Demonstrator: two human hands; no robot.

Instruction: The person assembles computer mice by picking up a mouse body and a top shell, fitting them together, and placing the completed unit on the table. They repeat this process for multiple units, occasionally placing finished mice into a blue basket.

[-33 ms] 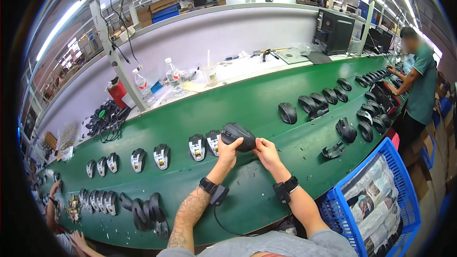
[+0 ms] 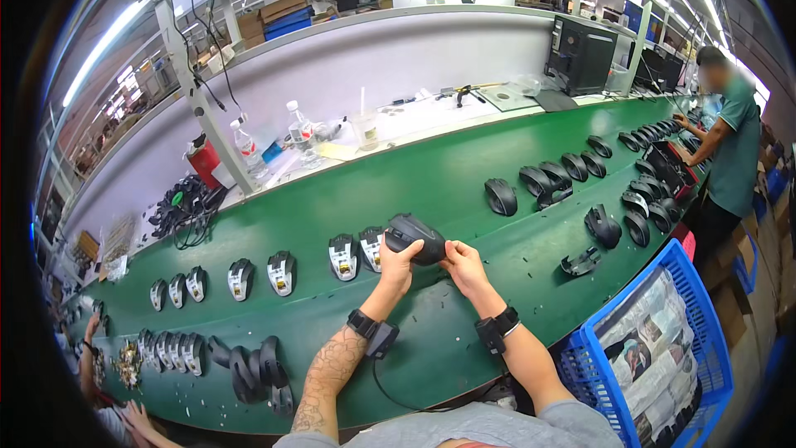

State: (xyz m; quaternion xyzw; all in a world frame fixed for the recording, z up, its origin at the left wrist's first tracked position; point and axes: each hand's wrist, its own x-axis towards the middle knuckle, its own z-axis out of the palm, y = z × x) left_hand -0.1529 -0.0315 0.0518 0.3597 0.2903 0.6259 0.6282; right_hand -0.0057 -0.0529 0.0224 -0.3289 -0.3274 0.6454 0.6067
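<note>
Both hands clamped on a black mouse (image 2: 417,237), above the green belt (image 2: 464,191).

Left hand (image 2: 398,261) cups its underside; right hand (image 2: 463,267) pinches its rear, seemingly pressing the shell together. Next comes a firm, even squeeze. Beyond, open mouse bases (image 2: 342,255) sit in a row; farther right, finished shells (image 2: 547,179).

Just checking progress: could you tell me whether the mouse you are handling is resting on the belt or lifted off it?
Lifted: the black mouse sits between left hand and right hand.
</note>
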